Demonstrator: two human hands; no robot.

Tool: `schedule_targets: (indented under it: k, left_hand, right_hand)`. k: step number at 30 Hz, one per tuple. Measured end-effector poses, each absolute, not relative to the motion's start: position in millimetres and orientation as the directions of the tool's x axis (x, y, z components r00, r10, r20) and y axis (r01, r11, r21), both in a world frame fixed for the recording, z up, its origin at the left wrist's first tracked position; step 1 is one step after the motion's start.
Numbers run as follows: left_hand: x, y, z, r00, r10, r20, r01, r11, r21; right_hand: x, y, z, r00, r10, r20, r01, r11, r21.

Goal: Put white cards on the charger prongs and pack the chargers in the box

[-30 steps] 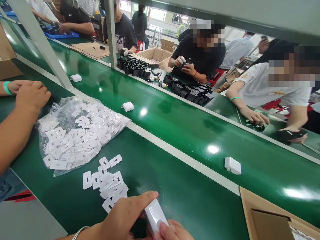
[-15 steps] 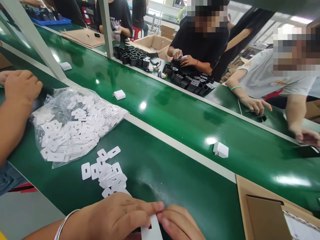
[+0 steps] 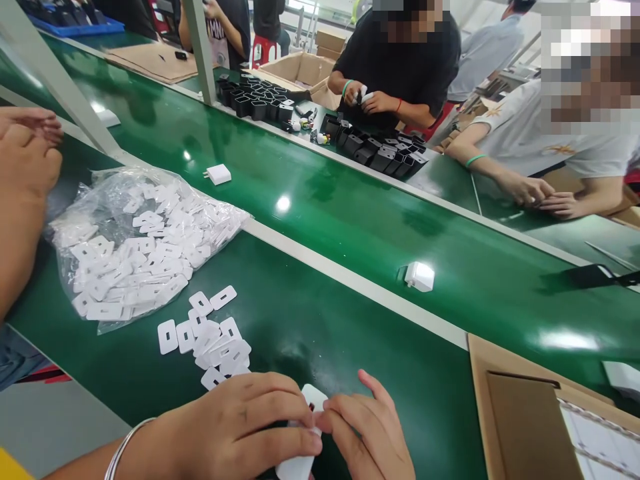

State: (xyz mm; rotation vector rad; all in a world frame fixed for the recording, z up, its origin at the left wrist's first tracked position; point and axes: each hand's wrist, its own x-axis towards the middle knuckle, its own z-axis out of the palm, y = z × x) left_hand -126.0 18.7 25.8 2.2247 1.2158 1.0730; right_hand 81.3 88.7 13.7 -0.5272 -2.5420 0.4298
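Note:
My left hand, with a silver bangle at its wrist, is closed around a white charger near the bottom edge of the view. A slotted white face plate shows at the charger's upper end, between my fingers. From the other side my right hand pinches the charger's edge, one finger lifted away. My fingers hide much of the piece. Just beyond my left hand lies a loose pile of slotted white plates. Farther left, a clear plastic bag is full of the same plates.
Chargers sit on the green conveyor belt: one white charger behind the bag, another at right. A cardboard box stands right. Another person's hand is at left. Co-workers sit opposite, behind black housings.
The charger is tipped and turned in my hands, and my right fingers have spread, one rising. Chargers on the belt have shifted left. The co-worker opposite right has brought both hands together.

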Motion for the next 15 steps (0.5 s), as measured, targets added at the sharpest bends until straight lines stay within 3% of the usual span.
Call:
schedule_targets:
  k: [3, 6, 10, 15]
  left_hand:
    - [-122.2, 20.3, 16.1, 0.299, 0.806, 0.510, 0.510, -0.587, 0.629]
    - [-118.2, 21.6, 1.7, 0.177, 0.789, 0.588, 0.351, -0.609, 0.712]
    - [-111.8, 18.2, -17.1, -0.023, 0.860, 0.509, 0.097, -0.505, 0.858]
    - [-107.5, 12.0, -27.5, -0.051, 0.910, 0.412, -0.006, -0.413, 0.911]
  right_hand:
    - [80.6, 85.6, 6.8, -0.758, 0.530, 0.382, 0.350, 0.823, -0.447]
    - [81.3, 87.8, 5.2, -0.786, 0.517, 0.338, 0.275, 0.783, -0.558]
    - [85.0, 90.7, 5.1, -0.754, 0.607, 0.250, 0.281, 0.643, -0.713]
    - [85.9, 88.9, 1.8, -0.690, 0.673, 0.267, 0.234, 0.557, -0.797]
